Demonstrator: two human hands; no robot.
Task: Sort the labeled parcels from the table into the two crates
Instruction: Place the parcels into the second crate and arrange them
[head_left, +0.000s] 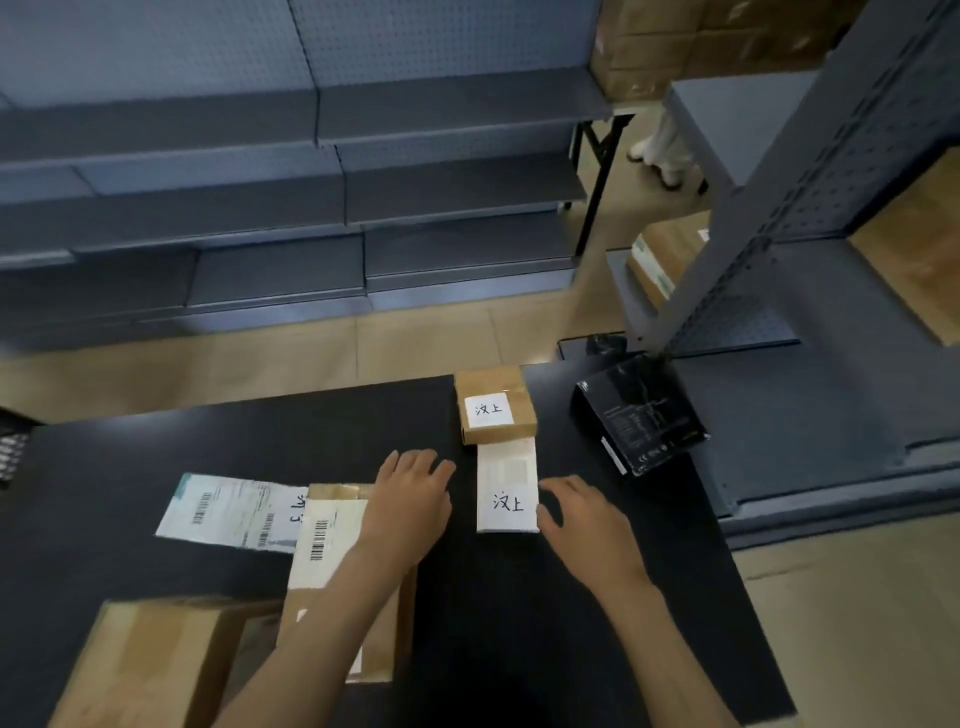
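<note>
- White parcel (506, 488) lies flat, long axis pointing away from me, handwritten label nearest
- My left hand (413, 499) and right hand (582, 517) rest released beside it

On the black table (130, 467) in front of me lie my parcels. A small brown box (494, 402) with a white label sits far from me. Just below it lies a flat white parcel (506, 486) with a label too, touching the box. To the left is a pale flat packet (228, 512) with bar codes. A long brown box (324, 540) lies partly on top of it. A big brown box (150, 660) sits at the near left corner.
</note>
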